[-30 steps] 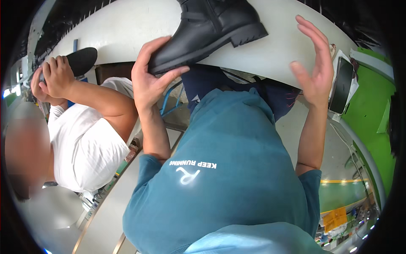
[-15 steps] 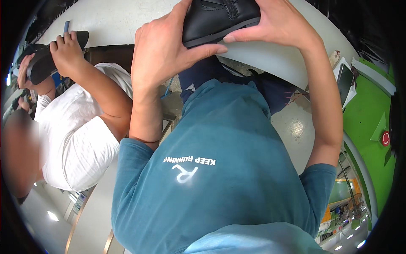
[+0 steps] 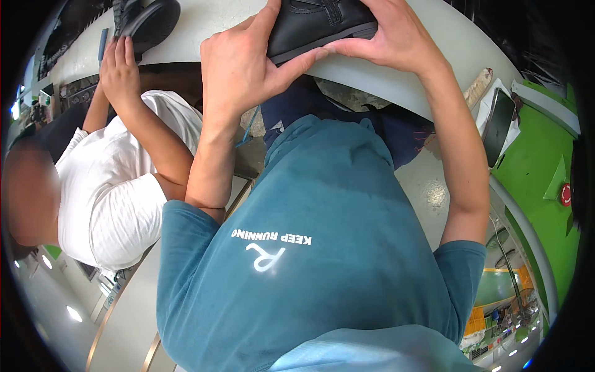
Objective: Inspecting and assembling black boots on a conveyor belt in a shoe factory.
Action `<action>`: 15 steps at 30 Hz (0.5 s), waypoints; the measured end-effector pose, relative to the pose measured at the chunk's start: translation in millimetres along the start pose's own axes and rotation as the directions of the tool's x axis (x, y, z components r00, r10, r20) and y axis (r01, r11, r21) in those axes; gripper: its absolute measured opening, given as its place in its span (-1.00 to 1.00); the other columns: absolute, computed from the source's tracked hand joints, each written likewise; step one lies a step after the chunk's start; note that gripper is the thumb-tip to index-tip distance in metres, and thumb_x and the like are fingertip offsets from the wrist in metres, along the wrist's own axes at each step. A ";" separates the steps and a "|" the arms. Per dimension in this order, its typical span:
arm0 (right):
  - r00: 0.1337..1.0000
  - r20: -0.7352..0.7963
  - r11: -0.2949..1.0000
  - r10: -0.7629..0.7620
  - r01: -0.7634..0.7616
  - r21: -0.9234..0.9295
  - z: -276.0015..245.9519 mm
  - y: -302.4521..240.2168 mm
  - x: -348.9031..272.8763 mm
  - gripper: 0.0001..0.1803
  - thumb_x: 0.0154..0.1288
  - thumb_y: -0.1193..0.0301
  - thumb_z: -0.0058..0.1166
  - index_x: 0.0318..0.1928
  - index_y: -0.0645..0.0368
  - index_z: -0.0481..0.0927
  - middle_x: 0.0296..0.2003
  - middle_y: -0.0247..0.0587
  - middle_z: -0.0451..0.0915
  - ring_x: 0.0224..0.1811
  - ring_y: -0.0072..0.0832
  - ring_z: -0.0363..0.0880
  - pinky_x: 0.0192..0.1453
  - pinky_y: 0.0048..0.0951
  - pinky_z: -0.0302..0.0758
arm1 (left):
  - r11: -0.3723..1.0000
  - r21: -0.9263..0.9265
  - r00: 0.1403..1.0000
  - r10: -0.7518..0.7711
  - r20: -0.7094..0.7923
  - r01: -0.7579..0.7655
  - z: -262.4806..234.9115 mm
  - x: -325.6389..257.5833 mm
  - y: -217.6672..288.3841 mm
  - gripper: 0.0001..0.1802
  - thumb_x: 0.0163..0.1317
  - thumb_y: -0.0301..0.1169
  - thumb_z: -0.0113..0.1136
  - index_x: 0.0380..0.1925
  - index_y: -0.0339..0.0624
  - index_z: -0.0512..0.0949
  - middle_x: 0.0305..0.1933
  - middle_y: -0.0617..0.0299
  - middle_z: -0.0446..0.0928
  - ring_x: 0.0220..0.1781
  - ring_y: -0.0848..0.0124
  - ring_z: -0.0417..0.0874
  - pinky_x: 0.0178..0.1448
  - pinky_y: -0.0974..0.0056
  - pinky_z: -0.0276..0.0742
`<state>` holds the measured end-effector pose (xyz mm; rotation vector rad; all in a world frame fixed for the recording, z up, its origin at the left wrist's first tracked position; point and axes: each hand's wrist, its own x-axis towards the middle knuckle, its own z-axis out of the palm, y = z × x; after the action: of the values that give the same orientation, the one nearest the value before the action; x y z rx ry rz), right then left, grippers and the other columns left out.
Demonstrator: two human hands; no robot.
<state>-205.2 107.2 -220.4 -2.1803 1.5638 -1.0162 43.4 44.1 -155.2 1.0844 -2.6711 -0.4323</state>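
A black leather shoe [image 3: 319, 28] with a strap or zip on its upper is at the top edge of the picture, over the near edge of a pale table. My left hand [image 3: 238, 68] grips its left side, thumb along the sole. From the right, my right hand [image 3: 403, 40] grips the other side. Both thumbs point inward beneath the sole edge and their tips meet. The shoe's far part and most of my fingers are cut off by the picture's top edge.
At the left, a co-worker in a white shirt [image 3: 118, 192] has hands by another black shoe [image 3: 155, 25] on the pale table [image 3: 204, 31]. A blue stick-like thing [image 3: 103, 43] lies near. Right stand a phone [image 3: 499, 127] on white paper and a green machine [image 3: 536, 167] with a red button [image 3: 565, 194].
My right hand has shifted slightly left, bringing the thumbs together; I still hold the shoe. The co-worker's raised shoe is now down at the table, and their hands have moved right.
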 end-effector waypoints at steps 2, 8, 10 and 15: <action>0.998 -0.051 0.999 -0.033 0.033 -0.001 3.0 -0.2 -3.4 0.23 -0.08 0.13 0.75 0.64 0.07 0.39 0.66 0.18 0.24 0.73 0.26 0.11 0.77 0.19 0.21 | 0.996 0.022 0.993 0.085 -0.087 -0.084 6.2 -6.1 -1.2 -0.07 0.13 0.05 0.65 0.33 -0.45 0.61 -0.26 -0.24 0.78 -0.23 -0.11 0.89 -0.10 0.01 0.78; 0.963 -0.239 0.992 -0.124 0.122 -0.024 9.4 -8.3 -22.6 0.40 -0.05 0.04 0.78 0.73 0.09 0.18 0.72 0.17 0.09 0.76 0.23 0.07 0.80 0.20 0.12 | 0.995 0.058 0.969 0.094 -0.230 -0.083 18.0 -32.2 8.2 -0.01 0.00 0.02 0.77 0.40 -0.27 0.64 -0.13 -0.09 0.83 -0.18 0.07 0.91 -0.05 0.17 0.78; 0.948 -0.314 0.998 -0.047 0.058 0.024 13.6 -12.9 -32.4 0.44 -0.01 0.03 0.77 0.76 0.08 0.09 0.73 0.16 0.06 0.77 0.23 0.04 0.82 0.19 0.09 | 0.985 0.071 0.924 0.170 -0.343 -0.155 26.0 -41.7 6.4 0.05 -0.12 -0.03 0.84 0.41 -0.21 0.67 -0.12 -0.01 0.85 -0.21 0.17 0.90 -0.11 0.18 0.77; 0.918 -0.125 0.671 0.377 -0.178 0.720 7.7 -16.9 -53.0 0.17 0.03 0.28 0.78 0.58 0.23 0.34 0.44 -0.02 0.49 0.47 -0.15 0.50 0.58 -0.08 0.44 | 0.966 0.079 0.858 0.254 -0.447 -0.246 40.8 -61.6 8.8 0.07 -0.26 -0.23 0.83 0.39 -0.29 0.64 0.20 -0.07 0.80 0.04 0.03 0.88 0.07 0.11 0.77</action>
<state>-196.9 160.4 -236.2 -1.2738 1.2464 -1.5242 68.1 101.1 -196.1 0.7131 -2.3476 -0.0850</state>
